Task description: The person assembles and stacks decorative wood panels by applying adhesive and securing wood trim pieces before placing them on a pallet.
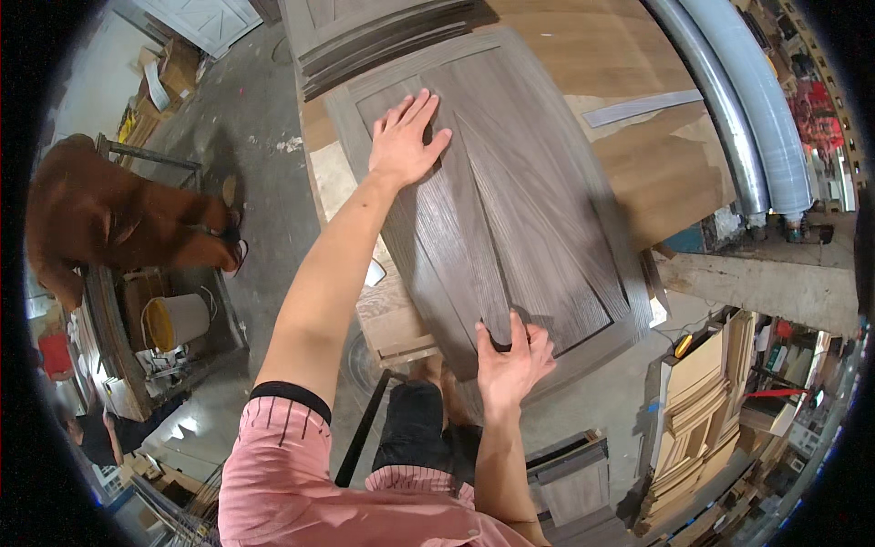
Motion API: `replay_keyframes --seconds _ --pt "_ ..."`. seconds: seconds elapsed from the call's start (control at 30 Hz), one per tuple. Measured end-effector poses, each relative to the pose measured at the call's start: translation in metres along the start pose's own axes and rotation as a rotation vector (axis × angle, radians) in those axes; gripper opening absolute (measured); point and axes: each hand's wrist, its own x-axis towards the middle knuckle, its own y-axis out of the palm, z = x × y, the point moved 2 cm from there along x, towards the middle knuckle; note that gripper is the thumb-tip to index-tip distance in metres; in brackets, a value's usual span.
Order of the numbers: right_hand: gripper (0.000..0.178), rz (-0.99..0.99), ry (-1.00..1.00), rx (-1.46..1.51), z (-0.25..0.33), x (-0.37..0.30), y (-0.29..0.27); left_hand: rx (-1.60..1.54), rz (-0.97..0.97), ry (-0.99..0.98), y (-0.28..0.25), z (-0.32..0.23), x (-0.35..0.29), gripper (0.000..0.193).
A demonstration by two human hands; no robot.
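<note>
At the far left, a person in brown clothing [137, 214] stands on the grey concrete floor [292, 187]. Below this person is a round white bucket with a yellow inside [178, 319], near a dark metal frame. Further to the right, at the top, several flat dark grey-brown wooden pieces [392, 55] lie stacked on a table with a brown top [629, 59].

The left hand [406, 141] of the worker, whose sleeve is pink, rests with the palm down near the far left corner of a large rectangular grey-brown wood-grain panel with a raised frame [538, 100]. Its fingers are stretched and the thumb stands apart; it grasps nothing. The panel lies flat on the table, in front of the worker. Along its recessed middle runs a long narrow grey-brown strip [483, 242], slanting towards the near edge.

The right hand [515, 360] is at the near end of this strip. Its thumb and forefinger are apart at the tips; one cannot tell whether they clamp the strip. More grey panels [574, 483] stand low beside this forearm.

To the right, a thin light-grey strip [643, 107] lies on the table. Below are light-wood panels leaning together [702, 410]. Beyond the table are a shiny metal tube [715, 100] and, just beside it, a thick pale-blue roll [770, 109].
</note>
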Motion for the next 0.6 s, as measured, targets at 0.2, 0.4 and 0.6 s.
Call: replay_keyframes --seconds 0.2,0.4,0.6 --pt "0.054 0.042 0.045 0.035 0.004 -0.005 0.005 0.0 0.1 0.032 -0.007 0.011 0.007 0.064" --pt "0.055 0.052 0.066 0.028 0.0 -0.006 0.007 -0.016 0.05 0.063 0.001 0.014 0.008 0.066" --pt "0.056 0.047 0.055 0.018 -0.003 -0.007 0.01 0.122 0.063 0.026 -0.001 0.007 0.007 0.068"
